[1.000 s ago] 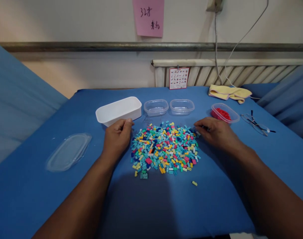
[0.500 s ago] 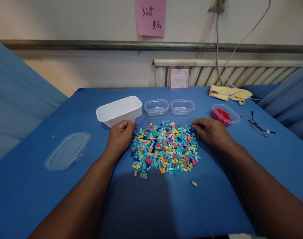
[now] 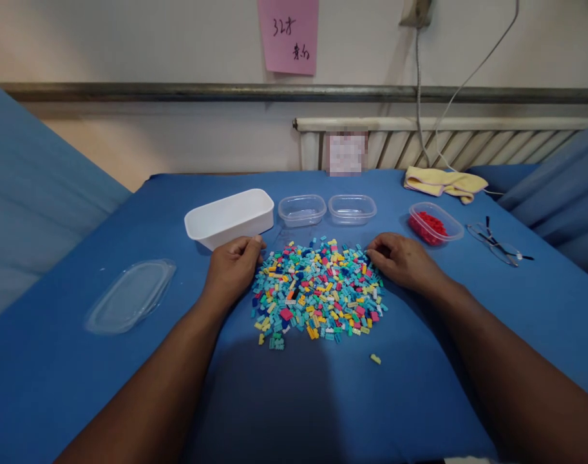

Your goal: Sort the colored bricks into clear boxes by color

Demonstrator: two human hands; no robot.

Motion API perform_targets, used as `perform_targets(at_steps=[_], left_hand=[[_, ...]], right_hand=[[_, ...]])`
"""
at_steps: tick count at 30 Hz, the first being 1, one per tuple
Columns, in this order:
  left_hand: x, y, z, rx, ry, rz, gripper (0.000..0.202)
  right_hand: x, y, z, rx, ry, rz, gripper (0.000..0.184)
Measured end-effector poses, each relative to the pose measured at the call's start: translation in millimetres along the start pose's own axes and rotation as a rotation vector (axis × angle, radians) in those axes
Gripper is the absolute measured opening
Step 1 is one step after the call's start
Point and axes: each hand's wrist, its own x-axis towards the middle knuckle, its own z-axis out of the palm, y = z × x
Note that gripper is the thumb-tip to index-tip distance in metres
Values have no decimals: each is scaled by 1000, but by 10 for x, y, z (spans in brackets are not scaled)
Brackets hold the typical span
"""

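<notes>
A pile of small bricks (image 3: 317, 290) in teal, yellow, pink and blue lies on the blue table (image 3: 129, 399). My left hand (image 3: 232, 267) rests palm down at the pile's left edge, fingers curled together against the bricks. At the pile's upper right edge my right hand (image 3: 402, 261) lies palm down, its curled fingertips touching the bricks. What the fingers hold, if anything, is hidden. A single yellow brick (image 3: 375, 359) lies apart, nearer to me.
Behind the pile stand a white tub (image 3: 230, 218), two clear tubs (image 3: 302, 210) (image 3: 352, 209) and a clear tub of red bricks (image 3: 435, 223). A clear lid (image 3: 129, 295) lies at the left. Glasses (image 3: 499, 241) and a yellow cloth (image 3: 443, 180) are at the right.
Both hands have slid inward toward the pile, the right one leftward and the left one slightly rightward, squeezing its edges closer together.
</notes>
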Motion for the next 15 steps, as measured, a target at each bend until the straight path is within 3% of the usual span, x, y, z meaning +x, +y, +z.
perform_targets(at_steps=[10, 15], left_hand=[[19, -54, 11, 17, -10, 40, 44], [37, -100, 21, 27, -33, 87, 47]], right_hand=[[-15, -45, 39, 226, 201, 61, 18], [321, -59, -128, 175, 315, -10, 22]])
